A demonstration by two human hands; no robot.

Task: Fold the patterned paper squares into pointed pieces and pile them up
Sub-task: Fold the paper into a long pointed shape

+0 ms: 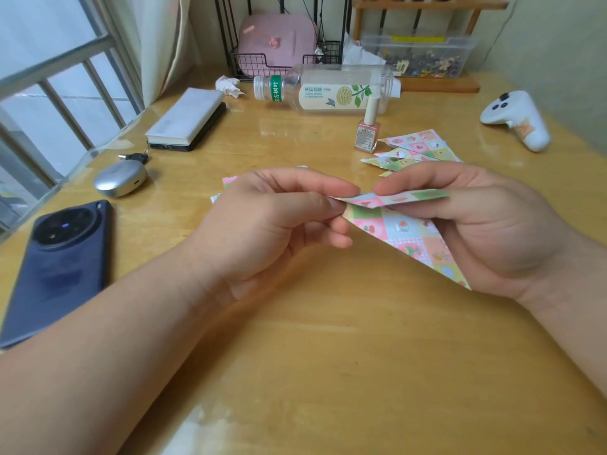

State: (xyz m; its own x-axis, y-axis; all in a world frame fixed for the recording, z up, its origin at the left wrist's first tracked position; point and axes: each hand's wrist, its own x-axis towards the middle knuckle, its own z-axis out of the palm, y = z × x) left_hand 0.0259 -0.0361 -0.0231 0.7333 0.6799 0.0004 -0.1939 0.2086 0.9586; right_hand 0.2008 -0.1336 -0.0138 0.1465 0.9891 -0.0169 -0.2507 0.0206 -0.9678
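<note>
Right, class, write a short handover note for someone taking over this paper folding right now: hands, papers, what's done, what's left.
Left hand: pinches the left corner of the half-folded pastel checked paper piece.
Right hand: grips its right side, fingers along the top fold.
Done: a pile of folded pointed patterned pieces lies beside the pink nail polish bottle.
Left: finish this fold, add it to the pile; more patterned paper shows behind the left hand, count hidden.

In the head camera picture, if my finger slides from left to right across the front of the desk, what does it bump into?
First the dark phone → silver case → left hand → patterned paper pinched between both hands → right hand.
</note>
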